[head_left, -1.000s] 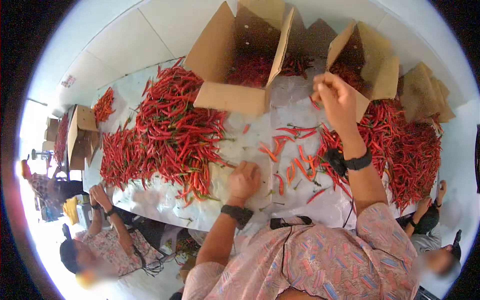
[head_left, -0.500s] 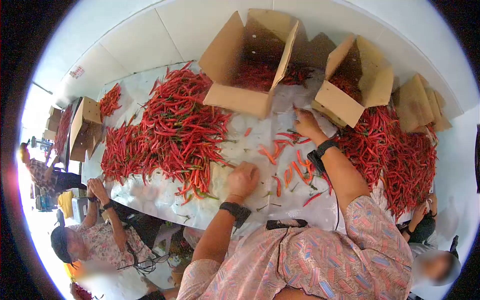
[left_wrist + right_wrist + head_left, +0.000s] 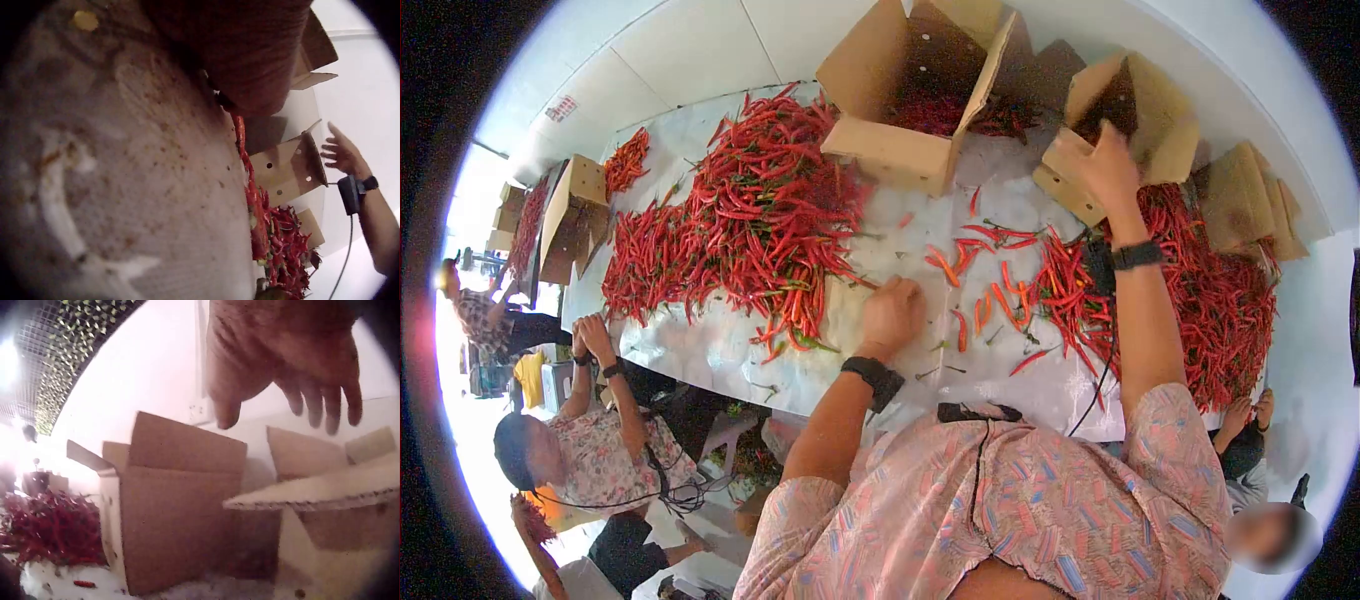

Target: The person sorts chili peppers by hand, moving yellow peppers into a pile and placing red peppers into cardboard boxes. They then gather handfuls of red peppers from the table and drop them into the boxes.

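Note:
In the head view my right hand (image 3: 1108,170) is raised over the front of the right cardboard box (image 3: 1090,205). Its fingers hang apart with nothing between them, as the right wrist view shows above a box flap (image 3: 312,487). My left hand (image 3: 893,315) rests on the table with its fingers loosely curled, beside the tip of the large heap of red chilies (image 3: 770,200); no chili shows in it. One single red chili (image 3: 975,202) lies apart near the middle box (image 3: 890,150). Orange-red chilies (image 3: 1003,305) are scattered between the hands.
A second chili heap (image 3: 1200,290) spreads along the right side. Several open boxes line the wall, with a small pile of chilies (image 3: 627,160) at far left. A cable (image 3: 1095,390) trails from my right wrist. Other people sit left and right, one with clasped hands (image 3: 590,338) at the table edge.
My right hand held a chili near the right box, then reached down toward the middle box. Now a chili lies there, and the hand is up over the right box, empty. My left hand stays put.

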Available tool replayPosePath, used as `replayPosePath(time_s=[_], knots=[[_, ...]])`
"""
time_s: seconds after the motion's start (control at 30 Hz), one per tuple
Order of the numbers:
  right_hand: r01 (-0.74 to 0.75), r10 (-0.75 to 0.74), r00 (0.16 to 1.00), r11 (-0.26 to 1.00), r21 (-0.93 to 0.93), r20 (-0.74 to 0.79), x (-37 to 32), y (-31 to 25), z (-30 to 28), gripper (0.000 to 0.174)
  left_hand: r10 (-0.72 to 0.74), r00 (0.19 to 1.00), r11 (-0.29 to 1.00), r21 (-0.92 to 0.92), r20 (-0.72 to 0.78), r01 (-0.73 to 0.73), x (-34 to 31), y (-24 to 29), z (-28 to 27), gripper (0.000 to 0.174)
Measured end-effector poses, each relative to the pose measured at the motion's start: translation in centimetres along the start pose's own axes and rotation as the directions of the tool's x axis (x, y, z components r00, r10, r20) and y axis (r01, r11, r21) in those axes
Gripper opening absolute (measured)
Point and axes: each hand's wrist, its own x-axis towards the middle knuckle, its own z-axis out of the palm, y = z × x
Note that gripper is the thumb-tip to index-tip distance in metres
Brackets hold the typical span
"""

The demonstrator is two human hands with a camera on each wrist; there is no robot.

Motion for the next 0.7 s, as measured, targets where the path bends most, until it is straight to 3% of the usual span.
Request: replayPosePath(time_s=[0.03,0.07,0.1,0.23,0.3,0.4,0.53,0.6,0.63,0.7], knots=[[-0.038,0.051,0.965,0.998,-0.056,0.255,-0.3,0.7,0.8,0.059,-0.012,1.0,1.0,-0.008,0.0,0.012,0.1,0.0,0.0,0.007],[-0.061,0.112,0.865,0.991,-0.118,0.49,-0.7,0.8,0.9,0.059,-0.009,1.0,1.0,-0.01,-0.002,0.009,0.2,-0.1,0.1,0.007],[-0.011,0.091,0.919,0.979,-0.205,0.384,-1.4,0.8,1.2,0.053,0.004,1.0,1.0,-0.008,-0.005,-0.004,0.2,-0.3,0.2,0.007],[0.043,0.045,0.916,0.978,-0.206,0.4,-3.6,1.2,0.4,0.046,0.006,1.0,1.0,0.018,0.004,-0.006,0.0,0.5,-0.7,0.008],[0.155,-0.144,0.96,0.988,-0.029,0.238,-5.9,2.1,-0.2,0.043,0.024,1.0,1.0,0.014,-0.01,-0.024,0.0,0.4,-0.7,0.008],[0.159,-0.164,0.938,0.986,0.042,0.305,-7.4,1.4,-2.4,0.039,0.019,1.0,1.0,0.011,-0.005,-0.019,0.0,0.3,-0.5,0.008],[0.164,-0.196,0.946,0.977,0.139,0.258,-8.4,0.2,-3.7,0.038,0.008,1.0,1.0,-0.006,-0.02,-0.009,-0.2,0.3,-0.5,0.01],[0.314,-0.315,0.948,0.915,0.255,-0.037,-9.3,-1.1,-4.3,0.034,0.003,1.0,0.999,0.032,-0.023,-0.002,-0.1,0.2,-0.3,0.01],[0.314,-0.319,0.947,0.892,0.326,-0.041,-10.5,-2.2,-4.4,0.025,-0.003,1.0,0.998,0.057,-0.019,0.005,0.0,0.0,0.0,0.01],[0.325,-0.419,0.888,0.863,0.387,0.188,-12.2,-4.7,-4.9,0.014,0.005,1.0,0.999,0.033,-0.031,-0.004,0.0,-0.5,0.3,0.01]])
